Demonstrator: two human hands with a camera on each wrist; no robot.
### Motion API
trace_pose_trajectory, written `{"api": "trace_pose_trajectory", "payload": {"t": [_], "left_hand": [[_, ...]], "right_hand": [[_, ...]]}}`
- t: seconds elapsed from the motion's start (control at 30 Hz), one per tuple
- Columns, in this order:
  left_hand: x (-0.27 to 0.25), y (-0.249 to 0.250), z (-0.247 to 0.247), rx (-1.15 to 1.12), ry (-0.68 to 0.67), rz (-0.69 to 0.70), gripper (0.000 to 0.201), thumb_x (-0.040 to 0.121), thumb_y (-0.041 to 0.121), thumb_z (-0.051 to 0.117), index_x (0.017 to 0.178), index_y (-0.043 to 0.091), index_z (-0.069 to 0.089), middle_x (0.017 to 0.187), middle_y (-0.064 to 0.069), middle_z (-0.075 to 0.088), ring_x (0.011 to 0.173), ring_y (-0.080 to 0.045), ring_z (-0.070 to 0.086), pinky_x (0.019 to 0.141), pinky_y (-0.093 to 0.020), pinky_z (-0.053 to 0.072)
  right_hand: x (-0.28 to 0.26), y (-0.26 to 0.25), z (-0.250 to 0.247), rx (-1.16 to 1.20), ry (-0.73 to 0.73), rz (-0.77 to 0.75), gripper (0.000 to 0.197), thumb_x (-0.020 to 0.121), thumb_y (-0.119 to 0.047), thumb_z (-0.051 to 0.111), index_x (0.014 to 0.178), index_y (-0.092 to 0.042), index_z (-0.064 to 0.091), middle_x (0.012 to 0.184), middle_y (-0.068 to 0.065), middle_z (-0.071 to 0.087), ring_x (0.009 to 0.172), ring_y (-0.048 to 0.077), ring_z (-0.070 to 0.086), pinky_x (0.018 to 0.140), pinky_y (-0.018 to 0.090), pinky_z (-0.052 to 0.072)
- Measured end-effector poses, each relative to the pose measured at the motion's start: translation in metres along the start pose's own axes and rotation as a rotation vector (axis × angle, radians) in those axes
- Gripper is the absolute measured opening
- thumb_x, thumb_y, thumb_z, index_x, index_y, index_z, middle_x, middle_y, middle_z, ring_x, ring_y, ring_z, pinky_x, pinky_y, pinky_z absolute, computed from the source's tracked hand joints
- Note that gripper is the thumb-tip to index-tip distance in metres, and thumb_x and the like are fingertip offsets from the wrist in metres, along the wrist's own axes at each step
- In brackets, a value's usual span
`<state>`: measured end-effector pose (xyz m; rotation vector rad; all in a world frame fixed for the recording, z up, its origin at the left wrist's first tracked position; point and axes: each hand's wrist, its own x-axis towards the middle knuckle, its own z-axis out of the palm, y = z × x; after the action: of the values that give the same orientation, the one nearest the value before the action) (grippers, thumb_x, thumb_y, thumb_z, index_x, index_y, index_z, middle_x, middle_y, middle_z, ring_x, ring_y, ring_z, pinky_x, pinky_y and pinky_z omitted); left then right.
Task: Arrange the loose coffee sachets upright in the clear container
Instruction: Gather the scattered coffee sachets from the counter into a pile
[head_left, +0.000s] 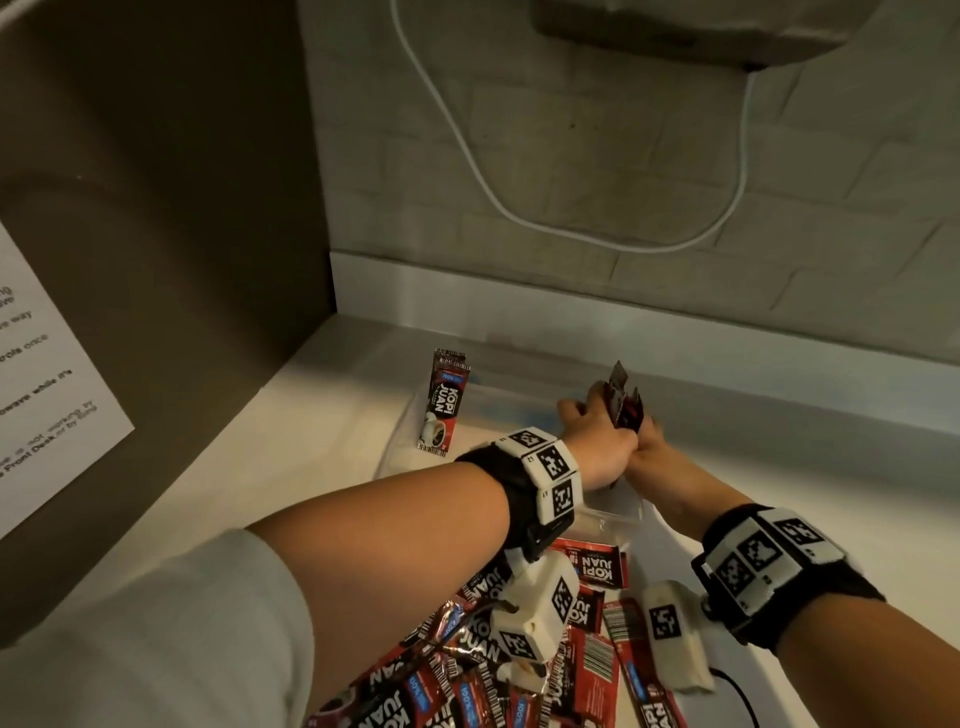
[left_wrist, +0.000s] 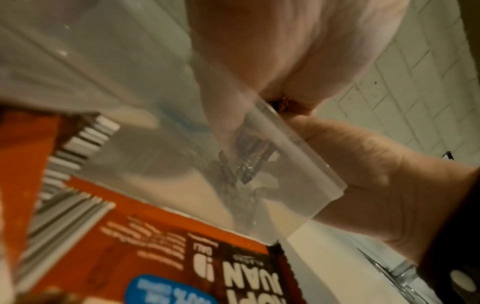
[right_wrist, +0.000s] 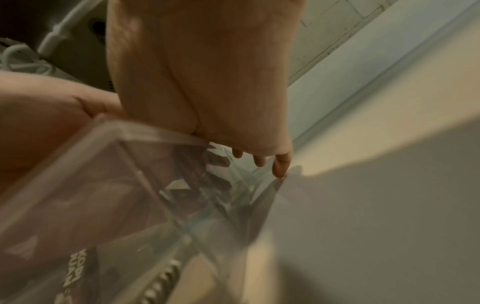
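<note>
Gripping a small bundle of sachets (head_left: 623, 402) between them, both hands meet over the right end of the clear container (head_left: 615, 506). The left hand (head_left: 597, 447) curls round the bundle from the near side, and the right hand (head_left: 647, 449) closes on it from the other, so the crinkled foil tops fan out above the knuckles. From the left wrist the bundle's lower ends show through the smooth, see-through plastic wall, down inside the box. At the container's far left end a couple of upright sachets (head_left: 442, 402) stand against the wall, flat red-and-black packets with white lettering. Nearer the person, a loose heap of sachets (head_left: 519, 649) lies scattered on the pale countertop (head_left: 311, 467), glossy, some showing barcodes. A white cable (head_left: 519, 208) loops down the grey brick-pattern wall behind, and a printed paper notice (head_left: 47, 374) hangs on the dark panel at left.
</note>
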<state>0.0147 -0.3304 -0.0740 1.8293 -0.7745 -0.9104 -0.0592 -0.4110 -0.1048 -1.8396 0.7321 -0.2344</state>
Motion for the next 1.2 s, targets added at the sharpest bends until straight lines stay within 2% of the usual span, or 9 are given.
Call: {"api": "trace_pose_trajectory", "payload": {"t": [0.13, 0.27, 0.33, 0.47, 0.67, 0.8, 0.97, 1.07, 1.2], "left_hand": [[0.002, 0.000, 0.000, 0.011, -0.013, -0.024, 0.059, 0.091, 0.011, 0.051, 0.145, 0.020, 0.028, 0.135, -0.013, 0.021, 0.119, -0.036, 0.043, 0.108, -0.038, 0.038], [0.006, -0.001, 0.001, 0.002, 0.010, -0.044, 0.065, 0.091, 0.011, 0.052, 0.149, 0.020, 0.023, 0.137, -0.013, 0.021, 0.124, -0.036, 0.041, 0.109, -0.039, 0.037], [0.009, -0.003, 0.002, -0.007, 0.014, -0.062, 0.065, 0.091, 0.010, 0.052, 0.148, 0.020, 0.024, 0.135, -0.013, 0.023, 0.122, -0.036, 0.042, 0.107, -0.040, 0.040], [0.010, -0.007, 0.001, -0.024, -0.023, -0.150, 0.070, 0.088, 0.012, 0.055, 0.149, 0.026, 0.023, 0.138, -0.019, 0.033, 0.124, -0.040, 0.042, 0.106, -0.047, 0.040], [0.016, -0.008, 0.002, -0.074, -0.078, -0.185, 0.094, 0.082, 0.014, 0.057, 0.152, 0.038, -0.001, 0.140, -0.023, 0.038, 0.124, -0.042, 0.045, 0.103, -0.050, 0.043], [0.023, -0.010, 0.005, -0.003, -0.157, -0.172, 0.103, 0.059, 0.038, 0.052, 0.150, 0.042, 0.005, 0.136, -0.024, 0.043, 0.121, -0.041, 0.047, 0.102, -0.049, 0.045], [0.009, 0.000, 0.003, 0.024, -0.166, -0.198, 0.111, 0.055, 0.049, 0.050, 0.152, 0.040, -0.003, 0.150, -0.020, 0.029, 0.136, -0.040, 0.031, 0.111, -0.049, 0.033], [0.009, -0.001, 0.002, 0.021, -0.146, -0.193, 0.114, 0.055, 0.050, 0.051, 0.151, 0.040, -0.009, 0.150, -0.020, 0.028, 0.134, -0.040, 0.033, 0.109, -0.047, 0.037], [0.017, -0.006, 0.003, 0.052, -0.166, -0.183, 0.112, 0.052, 0.053, 0.053, 0.149, 0.047, -0.003, 0.144, -0.021, 0.035, 0.126, -0.041, 0.043, 0.101, -0.046, 0.046]], "right_hand": [[0.002, 0.001, -0.002, 0.054, -0.029, 0.007, 0.104, 0.050, -0.033, 0.079, 0.143, -0.034, 0.031, 0.143, 0.001, 0.036, 0.125, 0.021, 0.046, 0.106, 0.044, 0.042], [0.006, 0.005, -0.008, 0.109, -0.032, 0.016, 0.102, 0.042, -0.023, 0.084, 0.133, -0.032, 0.036, 0.136, 0.007, 0.046, 0.117, 0.023, 0.054, 0.094, 0.039, 0.051], [0.007, 0.006, -0.009, 0.090, -0.025, 0.023, 0.106, 0.039, -0.028, 0.085, 0.134, -0.032, 0.037, 0.136, 0.007, 0.045, 0.117, 0.024, 0.054, 0.096, 0.043, 0.050], [0.011, 0.011, -0.009, 0.046, -0.015, 0.033, 0.094, 0.045, -0.024, 0.084, 0.129, -0.034, 0.041, 0.132, 0.008, 0.047, 0.115, 0.027, 0.055, 0.096, 0.047, 0.050], [0.016, 0.015, -0.010, 0.056, 0.002, 0.039, 0.095, 0.042, -0.025, 0.085, 0.126, -0.035, 0.044, 0.131, 0.009, 0.048, 0.113, 0.029, 0.057, 0.092, 0.049, 0.052], [0.011, 0.009, -0.009, 0.085, 0.005, 0.033, 0.089, 0.044, -0.012, 0.083, 0.120, -0.035, 0.042, 0.133, 0.011, 0.046, 0.114, 0.030, 0.056, 0.093, 0.049, 0.052], [0.005, 0.003, -0.010, 0.095, -0.033, 0.034, 0.097, 0.063, 0.015, 0.075, 0.139, -0.024, 0.028, 0.132, 0.008, 0.049, 0.116, 0.026, 0.054, 0.090, 0.044, 0.053], [-0.001, -0.002, -0.013, 0.101, -0.027, 0.039, 0.094, 0.067, 0.018, 0.072, 0.140, -0.020, 0.025, 0.118, 0.002, 0.056, 0.108, 0.024, 0.058, 0.086, 0.044, 0.054], [-0.005, -0.006, -0.015, 0.096, -0.019, 0.038, 0.094, 0.068, 0.015, 0.074, 0.139, -0.024, 0.026, 0.117, 0.001, 0.058, 0.103, 0.022, 0.062, 0.086, 0.049, 0.055]]}}
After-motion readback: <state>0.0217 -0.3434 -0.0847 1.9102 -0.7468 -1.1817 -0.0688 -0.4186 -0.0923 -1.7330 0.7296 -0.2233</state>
